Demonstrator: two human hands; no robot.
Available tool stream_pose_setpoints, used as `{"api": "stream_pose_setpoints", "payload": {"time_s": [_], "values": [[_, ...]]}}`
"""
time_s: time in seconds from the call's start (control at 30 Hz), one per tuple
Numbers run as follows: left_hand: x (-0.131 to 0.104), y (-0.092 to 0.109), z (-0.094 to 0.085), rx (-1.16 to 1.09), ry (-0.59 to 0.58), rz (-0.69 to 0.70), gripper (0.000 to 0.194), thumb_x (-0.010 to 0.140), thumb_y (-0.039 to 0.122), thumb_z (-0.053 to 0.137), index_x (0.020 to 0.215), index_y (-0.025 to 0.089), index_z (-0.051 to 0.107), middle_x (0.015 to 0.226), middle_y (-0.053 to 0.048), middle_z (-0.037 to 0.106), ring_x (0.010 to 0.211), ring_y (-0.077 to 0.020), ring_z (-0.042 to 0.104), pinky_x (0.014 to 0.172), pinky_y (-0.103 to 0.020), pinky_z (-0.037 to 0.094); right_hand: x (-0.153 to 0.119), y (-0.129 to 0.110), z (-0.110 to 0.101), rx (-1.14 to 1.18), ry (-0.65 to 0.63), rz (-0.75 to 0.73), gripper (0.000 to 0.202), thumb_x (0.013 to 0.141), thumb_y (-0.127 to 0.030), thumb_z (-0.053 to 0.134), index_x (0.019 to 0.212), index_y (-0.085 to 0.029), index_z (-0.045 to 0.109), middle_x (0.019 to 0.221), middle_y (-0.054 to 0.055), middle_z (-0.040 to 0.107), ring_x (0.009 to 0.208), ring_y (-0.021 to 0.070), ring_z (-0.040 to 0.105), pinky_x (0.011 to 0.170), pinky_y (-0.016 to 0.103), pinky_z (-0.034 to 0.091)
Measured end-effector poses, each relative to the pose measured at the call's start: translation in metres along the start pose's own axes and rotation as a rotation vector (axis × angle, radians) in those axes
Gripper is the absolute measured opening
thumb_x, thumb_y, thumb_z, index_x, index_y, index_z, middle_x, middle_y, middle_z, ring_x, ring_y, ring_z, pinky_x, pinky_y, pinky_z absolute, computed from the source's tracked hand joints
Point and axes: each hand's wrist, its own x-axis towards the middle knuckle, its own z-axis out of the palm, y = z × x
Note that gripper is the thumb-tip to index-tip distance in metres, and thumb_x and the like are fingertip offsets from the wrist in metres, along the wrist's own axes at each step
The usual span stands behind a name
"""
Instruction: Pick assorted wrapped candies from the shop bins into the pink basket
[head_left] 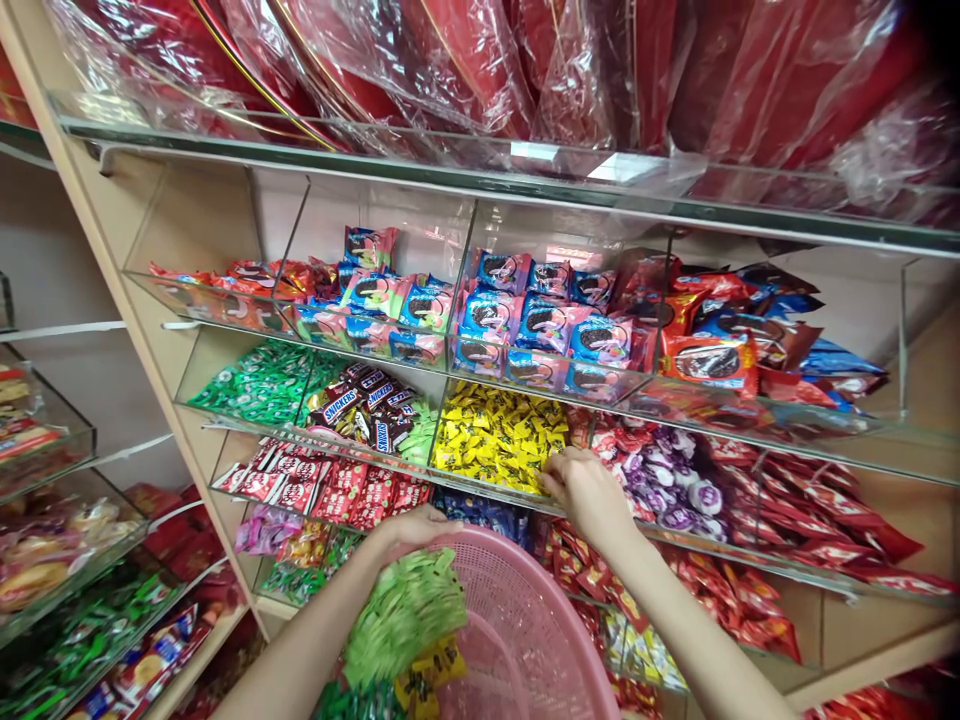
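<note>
My left hand (409,530) is closed on the far rim of a pink plastic basket (551,590). Inside the basket lie light green wrapped candies (409,610), a few yellow-wrapped candies (431,675) and dark green ones (360,702). Reaching past the basket's right side, my right hand (589,490) has its fingers curled at the right front corner of a compartment full of yellow-wrapped candies (495,425). Its fingertips touch candies there; how many are between them is hidden.
Left of the yellow candies are Snickers bars (371,405); purple and white wrapped candies (679,475) lie to the right. Packaged cookies (540,325) fill the glass-fronted shelf above. A thick glass shelf edge (450,175) carries red plastic-wrapped goods. A wooden upright (135,290) stands left.
</note>
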Motion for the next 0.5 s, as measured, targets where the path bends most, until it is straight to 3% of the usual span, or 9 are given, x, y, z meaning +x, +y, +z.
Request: {"api": "stream_pose_setpoints", "payload": {"time_s": [0.3, 0.4, 0.5], "values": [[-0.003, 0.003, -0.001, 0.022, 0.005, 0.013, 0.057, 0.054, 0.065, 0.055, 0.069, 0.010, 0.064, 0.059, -0.002, 0.060, 0.051, -0.0094, 0.048, 0.050, -0.021, 0.035, 0.008, -0.015, 0.004, -0.178, -0.099, 0.091, 0.022, 0.081, -0.019, 0.041, 0.071, -0.015, 0.059, 0.075, 0.008, 0.058, 0.070, 0.0167, 0.056, 0.048, 0.023, 0.029], [-0.003, 0.003, -0.001, 0.033, 0.004, 0.023, 0.058, 0.055, 0.065, 0.055, 0.070, 0.009, 0.064, 0.060, -0.002, 0.060, 0.051, -0.0092, 0.047, 0.050, -0.021, 0.035, 0.009, -0.015, 0.006, -0.195, -0.058, 0.096, 0.022, 0.082, -0.018, 0.039, 0.072, -0.015, 0.058, 0.074, 0.007, 0.056, 0.068, 0.0161, 0.056, 0.045, 0.023, 0.026], [-0.003, 0.003, 0.000, 0.017, 0.012, 0.018, 0.057, 0.056, 0.064, 0.055, 0.070, 0.009, 0.064, 0.061, -0.003, 0.060, 0.051, -0.0095, 0.048, 0.050, -0.021, 0.035, 0.008, -0.014, 0.003, -0.155, 0.061, 0.094, 0.023, 0.084, -0.022, 0.036, 0.076, -0.016, 0.056, 0.075, 0.005, 0.053, 0.064, 0.0135, 0.054, 0.045, 0.023, 0.024]]}}
